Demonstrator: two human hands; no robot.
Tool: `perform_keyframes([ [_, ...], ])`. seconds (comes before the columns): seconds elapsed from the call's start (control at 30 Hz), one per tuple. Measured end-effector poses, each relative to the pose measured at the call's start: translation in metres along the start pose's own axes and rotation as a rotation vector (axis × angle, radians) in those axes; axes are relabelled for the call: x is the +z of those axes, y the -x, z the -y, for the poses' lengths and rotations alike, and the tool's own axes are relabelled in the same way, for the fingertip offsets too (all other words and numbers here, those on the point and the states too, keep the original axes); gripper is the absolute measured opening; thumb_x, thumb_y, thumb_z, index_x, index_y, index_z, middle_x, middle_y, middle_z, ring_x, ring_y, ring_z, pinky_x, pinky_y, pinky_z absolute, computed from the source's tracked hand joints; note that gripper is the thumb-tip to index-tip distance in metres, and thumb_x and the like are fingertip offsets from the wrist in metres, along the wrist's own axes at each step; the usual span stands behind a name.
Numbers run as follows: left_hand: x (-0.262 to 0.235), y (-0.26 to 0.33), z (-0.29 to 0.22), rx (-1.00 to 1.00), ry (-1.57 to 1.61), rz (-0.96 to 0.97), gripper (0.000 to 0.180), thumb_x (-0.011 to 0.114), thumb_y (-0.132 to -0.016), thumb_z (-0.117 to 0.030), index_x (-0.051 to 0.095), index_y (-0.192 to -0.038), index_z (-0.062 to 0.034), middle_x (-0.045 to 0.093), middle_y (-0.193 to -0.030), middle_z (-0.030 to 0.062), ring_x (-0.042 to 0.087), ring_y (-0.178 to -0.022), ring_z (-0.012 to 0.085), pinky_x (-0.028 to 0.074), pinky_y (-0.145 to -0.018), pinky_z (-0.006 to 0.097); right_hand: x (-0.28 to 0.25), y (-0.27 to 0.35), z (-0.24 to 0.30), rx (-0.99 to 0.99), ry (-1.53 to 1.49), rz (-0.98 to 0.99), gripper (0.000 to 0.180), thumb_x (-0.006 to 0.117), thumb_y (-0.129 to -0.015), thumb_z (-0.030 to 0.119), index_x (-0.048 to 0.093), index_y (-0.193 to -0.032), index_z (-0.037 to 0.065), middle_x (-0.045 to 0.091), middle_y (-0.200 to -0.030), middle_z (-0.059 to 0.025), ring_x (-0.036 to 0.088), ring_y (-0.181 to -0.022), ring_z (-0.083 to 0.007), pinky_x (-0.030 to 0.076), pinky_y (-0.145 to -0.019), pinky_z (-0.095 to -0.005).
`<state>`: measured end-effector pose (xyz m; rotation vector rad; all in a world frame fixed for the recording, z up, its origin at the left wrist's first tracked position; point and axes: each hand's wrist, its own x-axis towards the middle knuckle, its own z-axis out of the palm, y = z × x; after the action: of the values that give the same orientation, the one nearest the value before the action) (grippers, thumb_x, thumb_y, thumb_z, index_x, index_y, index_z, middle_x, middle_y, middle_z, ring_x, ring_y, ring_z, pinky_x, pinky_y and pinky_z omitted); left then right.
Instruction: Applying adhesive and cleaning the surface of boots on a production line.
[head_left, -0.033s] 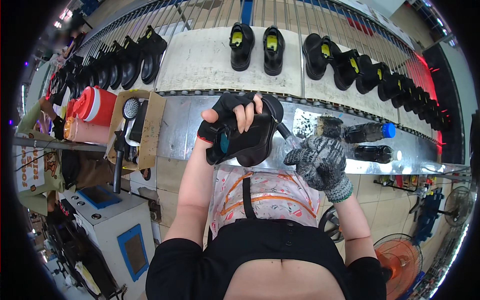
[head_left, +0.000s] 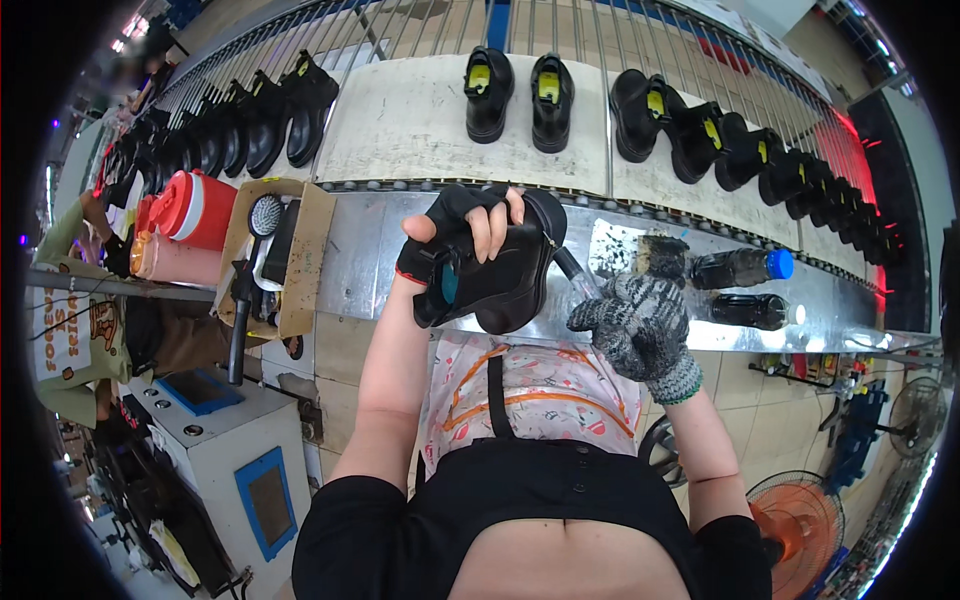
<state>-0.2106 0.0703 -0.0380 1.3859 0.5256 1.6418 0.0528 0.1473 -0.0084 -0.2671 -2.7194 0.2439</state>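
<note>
A black leather shoe [head_left: 497, 275] is tipped on its side above the metal worktop, held in my left hand [head_left: 465, 232], which wears a black fingerless glove. A grey knitted glove covers my right hand [head_left: 638, 325], closed round a slim pen-like tool [head_left: 568, 264] with a dark front part and a clear body. The tool's thin tip meets the shoe near the edge of its sole. Past the right hand lie a stained dark block [head_left: 662, 258] on a spotted white sheet [head_left: 612, 246], a blue-capped bottle of dark liquid [head_left: 728, 268] and a second dark bottle [head_left: 748, 309].
Across the worktop [head_left: 365, 250], a conveyor [head_left: 400, 135] carries a pair of shoes [head_left: 488, 95], with rows of black footwear on both sides. A cardboard box [head_left: 308, 255] with brushes stands left, beside a red jug [head_left: 207, 215]. An orange fan [head_left: 795, 530] is lower right; another person is far left.
</note>
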Motion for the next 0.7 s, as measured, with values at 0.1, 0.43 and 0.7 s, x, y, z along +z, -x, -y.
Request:
perform_keyframes([
  [0.1, -0.017, 0.008, 0.001, 0.05, 0.019, -0.01, 0.08, 0.028, -0.07, -0.084, 0.051, -0.055, -0.0088, 0.049, -0.058, 0.0015, 0.041, -0.082, 0.0195, 0.03, -0.087, 0.034, 0.029, 0.001, 0.0, -0.022, -0.023, -0.061, 0.023, 0.066, -0.069, 0.036, 0.064, -0.081, 0.016, 0.052, -0.074, 0.0004, 0.054, -0.067, -0.0197, 0.04, -0.054, -0.035],
  [0.43, -0.062, 0.037, 0.006, 0.13, 0.302, -0.299, 0.082, 0.024, -0.073, -0.083, 0.052, -0.059, -0.0074, 0.048, -0.066, 0.0037, 0.042, -0.095, 0.0219, 0.029, -0.097, 0.038, 0.086, -0.003, 0.001, 0.116, -0.669, 0.039, 0.017, 0.055, -0.081, 0.027, 0.069, -0.074, 0.02, 0.057, -0.072, 0.0009, 0.053, -0.061, -0.0187, 0.039, -0.056, -0.0348],
  [0.7, -0.098, 0.063, 0.009, 0.008, 0.416, -0.617, 0.081, 0.034, -0.073, -0.081, 0.056, -0.063, -0.0036, 0.05, -0.071, 0.0064, 0.046, -0.099, 0.0232, 0.033, -0.097, 0.036, 0.096, 0.001, 0.001, 0.337, -0.989, 0.142, 0.028, 0.047, -0.088, 0.024, 0.067, -0.075, 0.008, 0.066, -0.073, -0.004, 0.06, -0.064, -0.0257, 0.047, -0.064, -0.0343],
])
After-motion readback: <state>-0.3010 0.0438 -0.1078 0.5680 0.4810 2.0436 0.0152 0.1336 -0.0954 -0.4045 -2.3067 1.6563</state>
